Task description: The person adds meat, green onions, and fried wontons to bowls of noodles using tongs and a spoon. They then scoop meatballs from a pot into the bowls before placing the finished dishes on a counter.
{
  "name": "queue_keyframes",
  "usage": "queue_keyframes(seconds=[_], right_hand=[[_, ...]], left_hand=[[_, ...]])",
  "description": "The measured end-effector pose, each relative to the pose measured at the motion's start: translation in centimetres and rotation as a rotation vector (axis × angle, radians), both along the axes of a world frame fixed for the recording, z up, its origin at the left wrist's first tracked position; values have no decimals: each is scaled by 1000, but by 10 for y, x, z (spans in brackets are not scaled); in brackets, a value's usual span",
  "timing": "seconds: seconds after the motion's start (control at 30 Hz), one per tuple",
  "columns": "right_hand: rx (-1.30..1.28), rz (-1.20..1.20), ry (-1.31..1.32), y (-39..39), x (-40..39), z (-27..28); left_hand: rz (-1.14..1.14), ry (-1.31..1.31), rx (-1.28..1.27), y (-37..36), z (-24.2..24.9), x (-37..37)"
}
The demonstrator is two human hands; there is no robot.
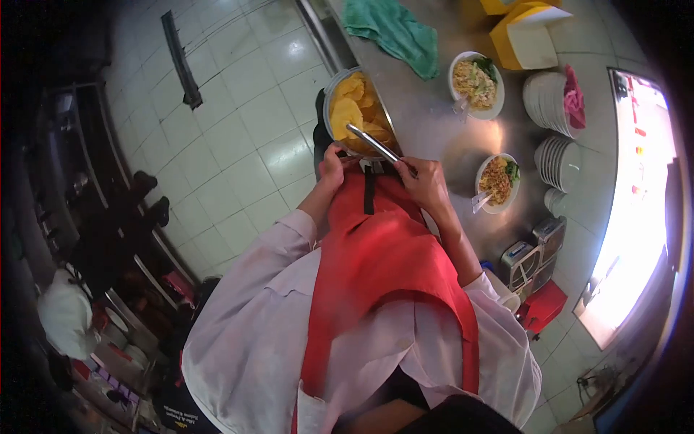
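Observation:
A round tub [329, 108] full of flat yellow-orange fried crackers [347, 114] is at the counter's edge, just beyond my red apron. My left hand [332, 165] grips the near side of its rim, though the rest of the fingers are partly hidden. Metal tongs [379, 145] are held in my closed right hand [423, 181]. They reach over the tub with their tips at the crackers. To the right, two white bowls of noodles with greens, a farther bowl [475, 85] and a nearer bowl [497, 184], stand on the steel counter [426, 108], each with cutlery in it.
A green cloth [397, 32] lies at the counter's far end, near yellow paper boxes [524, 36]. Stacked white bowls [546, 101] with a pink cloth, more stacked dishes [558, 163], metal dispensers [531, 253] and a red box [542, 307] line the right side. Tiled floor [246, 159] lies left.

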State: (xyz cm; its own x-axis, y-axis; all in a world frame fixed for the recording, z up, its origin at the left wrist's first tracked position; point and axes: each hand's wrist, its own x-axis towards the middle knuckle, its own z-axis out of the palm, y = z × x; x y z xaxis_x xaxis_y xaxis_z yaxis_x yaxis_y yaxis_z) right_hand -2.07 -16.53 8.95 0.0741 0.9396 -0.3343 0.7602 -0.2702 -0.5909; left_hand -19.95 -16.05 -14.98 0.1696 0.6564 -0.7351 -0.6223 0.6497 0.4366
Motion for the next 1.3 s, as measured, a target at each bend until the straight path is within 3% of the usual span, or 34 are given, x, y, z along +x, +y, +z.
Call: queue_keyframes(seconds=[0.1,0.17,0.2,0.27,0.3,0.47,0.6,0.7,0.87,0.93,0.97,1.0,1.1,1.13,1.2,1.3], right_hand=[[77,-69,62,-8,11,21],[250,-305,212,-19,24,16],[259,-321,199,-20,31,23],[254,-648,363,-15,46,44],[266,-688,310,-12,58,48],[301,-893,210,-10,99,-14],[343,-845,63,-3,100,-27],[230,-814,-45,-13,94,-16],[385,-803,-246,-56,97,-7],[325,-783,-211,-62,90,19],[284,-780,-189,-61,82,33],[260,-758,-170,-60,73,45],[289,-361,-105,-54,52,59],[279,-355,-98,-48,45,58],[-16,-64,-210,-34,28,58],[-85,74,-231,-9,6,33]], left_hand=[[20,-46,-57,1,-11,4],[-8,-30,-90,5,-10,7],[-27,-41,-84,6,-4,10],[-63,-66,-53,14,12,15],[-75,-81,-45,16,1,17],[-146,-83,-60,29,-18,25],[-210,-14,-67,35,-15,28],[-204,-10,47,37,-18,29],[-220,-60,-54,32,-46,23],[-123,11,-134,31,-26,25],[-139,58,-6,25,-42,17],[-132,58,-34,27,-33,14],[-145,191,-43,27,-11,7],[-185,236,-18,25,-14,3],[-225,281,-1,21,-13,-1],[-173,336,15,26,-2,0]])
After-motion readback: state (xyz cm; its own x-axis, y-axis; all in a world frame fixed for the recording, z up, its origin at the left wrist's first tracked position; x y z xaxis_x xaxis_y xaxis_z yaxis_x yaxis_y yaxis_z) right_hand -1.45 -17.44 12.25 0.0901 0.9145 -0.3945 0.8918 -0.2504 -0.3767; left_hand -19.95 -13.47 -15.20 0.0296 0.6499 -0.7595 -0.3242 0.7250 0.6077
